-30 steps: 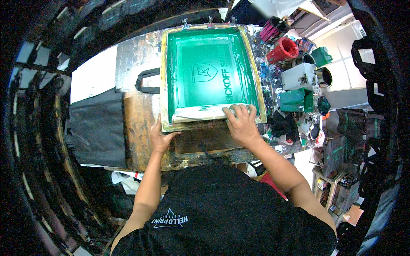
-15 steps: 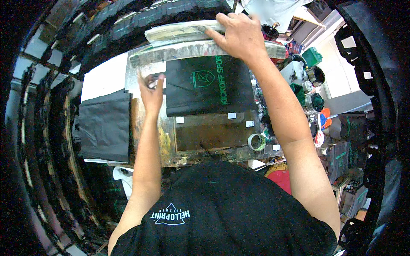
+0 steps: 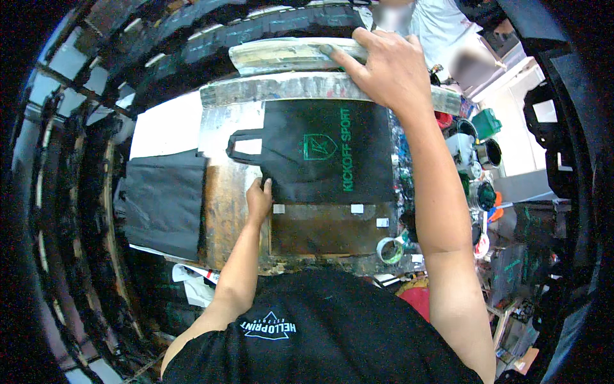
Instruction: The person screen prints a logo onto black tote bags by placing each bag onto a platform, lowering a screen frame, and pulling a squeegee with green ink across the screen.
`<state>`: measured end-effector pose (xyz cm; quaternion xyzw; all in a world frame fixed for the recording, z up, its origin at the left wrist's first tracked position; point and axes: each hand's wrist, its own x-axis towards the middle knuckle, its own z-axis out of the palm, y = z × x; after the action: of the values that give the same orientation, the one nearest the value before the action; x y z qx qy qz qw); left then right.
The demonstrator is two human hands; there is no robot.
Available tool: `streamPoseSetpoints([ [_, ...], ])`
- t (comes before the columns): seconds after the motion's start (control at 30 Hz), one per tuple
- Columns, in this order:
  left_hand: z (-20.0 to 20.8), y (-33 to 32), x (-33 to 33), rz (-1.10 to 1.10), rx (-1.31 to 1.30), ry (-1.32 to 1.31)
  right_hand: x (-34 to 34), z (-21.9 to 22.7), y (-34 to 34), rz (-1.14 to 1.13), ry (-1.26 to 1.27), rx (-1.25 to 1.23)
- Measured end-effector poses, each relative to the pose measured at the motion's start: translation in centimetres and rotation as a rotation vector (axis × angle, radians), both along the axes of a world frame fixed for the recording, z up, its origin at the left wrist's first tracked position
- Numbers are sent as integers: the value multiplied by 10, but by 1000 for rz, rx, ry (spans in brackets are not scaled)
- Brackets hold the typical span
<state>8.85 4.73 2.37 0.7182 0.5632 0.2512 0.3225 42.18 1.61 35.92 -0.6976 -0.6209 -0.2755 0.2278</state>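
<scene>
A black fabric tote bag point(image 3: 300, 173) lies flat on the work board, its handle loop point(image 3: 244, 147) pointing left and a green crest with lettering printed on it. The fingers of my left hand point(image 3: 259, 203) pinch the bag's near left edge. At the far side, my right hand point(image 3: 393, 67) is closed over a long pale bar point(image 3: 281, 54) that looks like a squeegee, thumb along its front. Just in front of the bar runs the ink-stained wooden side of a raised screen-printing frame point(image 3: 275, 88). My right wrist crosses this side; my fingertips are hidden behind the bar.
A stack of black bags point(image 3: 163, 205) lies to the left. Brown board point(image 3: 329, 233) with small white tabs shows nearest me. At the right stand a tape roll point(image 3: 389, 250), ink pots point(image 3: 489, 153) and a green container point(image 3: 487, 123). Another person's pale shirt point(image 3: 441, 29) is beyond.
My left hand has come down from beside the handle and closed on the bag's edge. The handle now lies in plain sight. My right hand keeps its hold; the whole view has shifted.
</scene>
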Motion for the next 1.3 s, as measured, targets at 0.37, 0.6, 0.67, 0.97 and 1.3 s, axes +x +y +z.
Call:
streamPoseSetpoints([
  [0.37, 141, 161, -176, 269, -169, -84, 6, 13, 6, -13, 41, -109],
  [0.6, 106, 247, -336, 654, 115, 217, -4, 20, 14, 85, 77, -29],
  [0.67, 76, 232, -327, 848, 315, 286, -4, 21, 12, 77, 76, -28],
  [0.97, 40, -4, -313, 258, 71, 933, -9, 8, -10, 20, 79, -50],
  [1.3, 41, -24, -331, 162, 10, 928, -14, 6, -8, 30, 22, -27],
])
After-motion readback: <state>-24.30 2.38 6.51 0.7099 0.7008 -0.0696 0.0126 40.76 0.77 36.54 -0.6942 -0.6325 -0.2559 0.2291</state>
